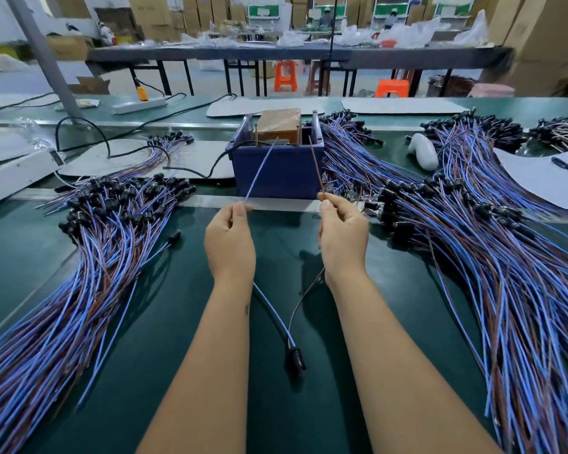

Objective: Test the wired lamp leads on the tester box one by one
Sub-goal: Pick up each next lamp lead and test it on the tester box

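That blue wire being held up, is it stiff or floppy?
Probably springy over a short stretch: above the left hand the blue wire stands nearly straight, unsupported. Over its length it likely flops, since below the wrist it curves down to the black socket. It looks light.

Both bare forearms extended forward, roughly parallel, backs of hands up. Left hand [229, 239] raised, thumb and fingers pinching thin blue insulated wire [259, 168]. Right hand [341, 235] level with it, well apart, pinching thin brown insulated wire [316, 165].

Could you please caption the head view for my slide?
Left hand holds blue lead, right hand brown lead, before tester box.
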A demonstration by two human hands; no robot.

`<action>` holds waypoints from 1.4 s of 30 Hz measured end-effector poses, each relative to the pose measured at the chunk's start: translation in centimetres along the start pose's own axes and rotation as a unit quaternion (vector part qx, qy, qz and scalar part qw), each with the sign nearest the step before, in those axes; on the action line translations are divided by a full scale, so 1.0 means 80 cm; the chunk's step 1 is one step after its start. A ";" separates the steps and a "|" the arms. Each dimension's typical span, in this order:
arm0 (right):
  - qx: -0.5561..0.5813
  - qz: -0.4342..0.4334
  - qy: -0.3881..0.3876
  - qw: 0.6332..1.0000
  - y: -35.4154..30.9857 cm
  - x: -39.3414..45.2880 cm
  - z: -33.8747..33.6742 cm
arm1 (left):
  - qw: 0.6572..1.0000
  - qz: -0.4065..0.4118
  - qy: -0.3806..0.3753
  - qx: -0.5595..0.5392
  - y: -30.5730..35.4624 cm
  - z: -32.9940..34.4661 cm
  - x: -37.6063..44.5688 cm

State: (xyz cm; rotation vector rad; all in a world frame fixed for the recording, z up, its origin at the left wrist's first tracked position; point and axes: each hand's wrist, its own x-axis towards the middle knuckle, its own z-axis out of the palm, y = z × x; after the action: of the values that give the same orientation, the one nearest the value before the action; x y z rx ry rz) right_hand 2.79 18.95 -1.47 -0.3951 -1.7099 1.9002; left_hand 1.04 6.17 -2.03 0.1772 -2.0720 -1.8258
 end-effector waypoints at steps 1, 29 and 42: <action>-0.010 -0.003 0.001 1.000 0.002 0.002 0.002 | 1.000 -0.011 0.020 0.007 0.001 0.002 0.002; -0.045 0.000 -0.028 0.999 0.012 0.012 0.003 | 0.998 -0.029 0.047 -0.013 -0.003 0.013 0.017; -0.049 0.000 -0.034 0.998 0.011 0.011 0.002 | 1.000 0.012 -0.003 0.000 -0.007 0.017 0.019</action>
State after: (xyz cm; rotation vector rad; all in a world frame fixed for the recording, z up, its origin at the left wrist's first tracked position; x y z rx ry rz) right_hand 1.81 19.34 -2.19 -0.3721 -1.8530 1.8547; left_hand -0.90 6.84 -2.45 0.1472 -2.0690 -1.8143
